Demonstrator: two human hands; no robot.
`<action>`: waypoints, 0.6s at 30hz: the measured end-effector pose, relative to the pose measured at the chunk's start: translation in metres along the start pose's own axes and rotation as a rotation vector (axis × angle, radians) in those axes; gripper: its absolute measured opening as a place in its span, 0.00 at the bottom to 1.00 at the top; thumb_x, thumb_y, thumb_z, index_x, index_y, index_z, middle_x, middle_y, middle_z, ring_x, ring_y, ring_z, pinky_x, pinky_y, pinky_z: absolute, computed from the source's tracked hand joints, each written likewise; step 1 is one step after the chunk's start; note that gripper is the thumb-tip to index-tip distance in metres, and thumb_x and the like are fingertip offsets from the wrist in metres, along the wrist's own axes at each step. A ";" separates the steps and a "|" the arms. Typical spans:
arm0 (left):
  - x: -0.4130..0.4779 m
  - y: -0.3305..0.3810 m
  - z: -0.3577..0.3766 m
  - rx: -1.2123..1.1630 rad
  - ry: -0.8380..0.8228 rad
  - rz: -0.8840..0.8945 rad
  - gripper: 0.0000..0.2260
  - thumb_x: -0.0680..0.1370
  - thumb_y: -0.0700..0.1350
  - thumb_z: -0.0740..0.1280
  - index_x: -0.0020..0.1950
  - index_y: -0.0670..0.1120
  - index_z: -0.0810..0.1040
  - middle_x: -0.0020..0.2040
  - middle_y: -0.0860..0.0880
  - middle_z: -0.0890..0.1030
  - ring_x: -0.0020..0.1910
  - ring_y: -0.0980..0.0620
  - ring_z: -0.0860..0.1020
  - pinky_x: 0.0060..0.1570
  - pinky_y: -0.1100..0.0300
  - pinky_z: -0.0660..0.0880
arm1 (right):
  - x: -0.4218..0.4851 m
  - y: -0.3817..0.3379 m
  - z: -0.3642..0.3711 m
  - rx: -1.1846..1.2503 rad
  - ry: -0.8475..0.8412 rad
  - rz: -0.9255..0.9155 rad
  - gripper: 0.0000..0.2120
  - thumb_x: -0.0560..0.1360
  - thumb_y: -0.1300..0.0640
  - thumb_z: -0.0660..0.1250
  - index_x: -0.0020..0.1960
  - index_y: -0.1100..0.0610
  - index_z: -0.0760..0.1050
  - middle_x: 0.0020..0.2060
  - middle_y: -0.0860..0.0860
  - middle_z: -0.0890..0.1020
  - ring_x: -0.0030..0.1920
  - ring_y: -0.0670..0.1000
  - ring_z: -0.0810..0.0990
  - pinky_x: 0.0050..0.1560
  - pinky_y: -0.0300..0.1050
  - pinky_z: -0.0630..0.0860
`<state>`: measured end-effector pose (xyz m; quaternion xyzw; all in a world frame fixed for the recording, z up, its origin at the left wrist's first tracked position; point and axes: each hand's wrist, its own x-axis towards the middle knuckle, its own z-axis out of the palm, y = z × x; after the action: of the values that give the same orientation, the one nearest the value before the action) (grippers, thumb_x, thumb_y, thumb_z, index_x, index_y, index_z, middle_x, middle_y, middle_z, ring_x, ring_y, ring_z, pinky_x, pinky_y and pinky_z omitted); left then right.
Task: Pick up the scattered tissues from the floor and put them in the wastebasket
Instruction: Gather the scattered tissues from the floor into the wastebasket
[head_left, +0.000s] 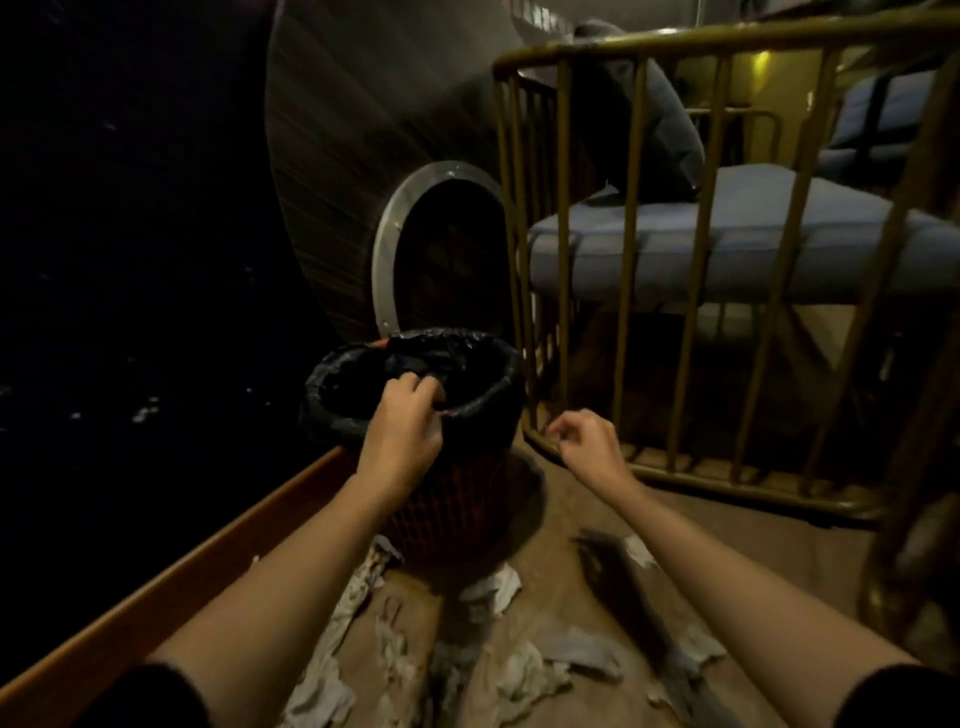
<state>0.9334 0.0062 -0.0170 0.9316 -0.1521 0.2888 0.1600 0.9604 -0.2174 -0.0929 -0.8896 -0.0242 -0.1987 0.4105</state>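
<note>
A red mesh wastebasket (457, 499) lined with a black plastic bag (483, 395) stands on the brown floor in the middle of the view. My left hand (405, 421) rests on the near rim, fingers pinched on the bag's edge. My right hand (584, 436) hovers to the right of the basket, fingers loosely curled, nothing in it. Several crumpled white tissues lie on the floor in front of the basket, one (493, 590) right at its base, others (524, 675) nearer to me and a strip (358, 587) on the left.
A brass-coloured railing (628, 291) curves close on the right, with a blue cushioned seat (737, 234) behind it. A wooden ledge (208, 561) runs along the left. Behind the basket is a round metal-rimmed opening (400, 218) in a ribbed wall.
</note>
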 end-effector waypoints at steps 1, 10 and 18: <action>-0.020 0.011 0.012 -0.016 -0.022 0.093 0.07 0.73 0.37 0.63 0.50 0.42 0.74 0.50 0.43 0.75 0.50 0.44 0.71 0.47 0.51 0.72 | -0.014 0.025 0.002 -0.046 -0.040 0.067 0.11 0.70 0.70 0.63 0.47 0.60 0.81 0.48 0.59 0.80 0.50 0.57 0.78 0.47 0.39 0.69; -0.165 0.040 0.154 -0.077 -0.897 0.099 0.31 0.76 0.45 0.62 0.74 0.61 0.52 0.78 0.45 0.49 0.75 0.40 0.55 0.71 0.47 0.60 | -0.095 0.160 0.044 -0.533 -0.518 0.385 0.29 0.76 0.64 0.54 0.74 0.46 0.55 0.77 0.53 0.48 0.74 0.65 0.47 0.73 0.59 0.49; -0.218 0.060 0.173 -0.192 -0.801 0.121 0.19 0.76 0.46 0.54 0.64 0.45 0.73 0.65 0.42 0.73 0.64 0.42 0.71 0.58 0.57 0.68 | -0.130 0.170 0.073 -0.342 -0.082 0.319 0.16 0.72 0.73 0.55 0.56 0.66 0.74 0.58 0.63 0.74 0.59 0.61 0.72 0.63 0.50 0.68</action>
<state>0.8238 -0.0732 -0.2676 0.9406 -0.2829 -0.1029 0.1569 0.9006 -0.2598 -0.3064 -0.9461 0.1342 -0.0963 0.2786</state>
